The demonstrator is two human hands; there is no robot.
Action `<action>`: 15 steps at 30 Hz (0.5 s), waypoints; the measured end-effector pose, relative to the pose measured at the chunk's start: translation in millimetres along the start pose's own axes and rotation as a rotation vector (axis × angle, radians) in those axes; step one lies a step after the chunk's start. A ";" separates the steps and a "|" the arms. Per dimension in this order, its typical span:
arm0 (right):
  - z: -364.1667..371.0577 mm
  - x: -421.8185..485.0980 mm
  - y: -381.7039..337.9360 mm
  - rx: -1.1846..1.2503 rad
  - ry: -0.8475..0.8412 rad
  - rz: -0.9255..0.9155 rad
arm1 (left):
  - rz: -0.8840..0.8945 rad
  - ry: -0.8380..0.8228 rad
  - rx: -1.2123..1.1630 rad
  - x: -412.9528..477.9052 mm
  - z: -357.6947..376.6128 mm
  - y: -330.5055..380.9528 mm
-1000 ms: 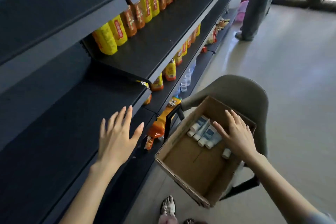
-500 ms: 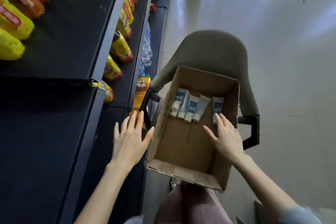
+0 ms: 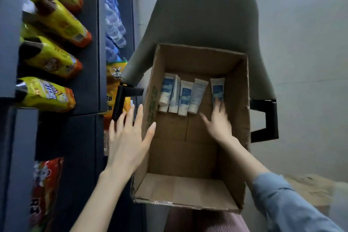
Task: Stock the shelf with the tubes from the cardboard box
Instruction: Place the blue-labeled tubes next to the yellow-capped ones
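Tubes (image 3: 183, 96), likely light, soft-walled and slick, best pinched mid-body: left hand (image 3: 128, 137) splayed wide beside the cardboard box (image 3: 178, 188), right hand (image 3: 218, 122) inside it, straight fingers (image 3: 217, 104) touching the rightmost tube (image 3: 217, 86) of the row lying against the far wall.

Inside the cardboard box (image 3: 243, 100), the right hand (image 3: 219, 125) touches the rightmost tube (image 3: 217, 86); the left hand (image 3: 126, 137) spreads outside.
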State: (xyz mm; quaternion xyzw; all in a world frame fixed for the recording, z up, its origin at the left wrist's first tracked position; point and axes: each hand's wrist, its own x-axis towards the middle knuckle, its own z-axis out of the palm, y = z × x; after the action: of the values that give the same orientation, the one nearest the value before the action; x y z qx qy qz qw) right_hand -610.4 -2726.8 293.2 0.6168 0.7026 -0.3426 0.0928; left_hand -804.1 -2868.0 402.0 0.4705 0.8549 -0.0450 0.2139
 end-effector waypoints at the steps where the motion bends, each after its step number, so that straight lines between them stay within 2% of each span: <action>1: 4.3 11.4 2.4 0.019 0.000 0.007 | 0.010 0.006 -0.007 4.3 1.8 1.4; 4: 16.3 45.1 12.2 0.058 0.009 0.031 | 0.042 0.012 -0.035 13.7 5.8 6.7; 9: 30.4 90.0 21.4 0.167 -0.027 0.171 | 0.082 -0.003 -0.076 19.2 9.4 11.4; 15: 43.2 104.7 17.3 0.271 0.010 0.296 | 0.090 0.024 -0.163 18.4 7.4 14.3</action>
State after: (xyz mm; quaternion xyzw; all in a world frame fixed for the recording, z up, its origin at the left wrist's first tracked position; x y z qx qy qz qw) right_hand -630.2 -2668.4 196.6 0.7218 0.5523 -0.4136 0.0548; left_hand -798.5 -2847.7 389.5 0.4899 0.8363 0.0402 0.2429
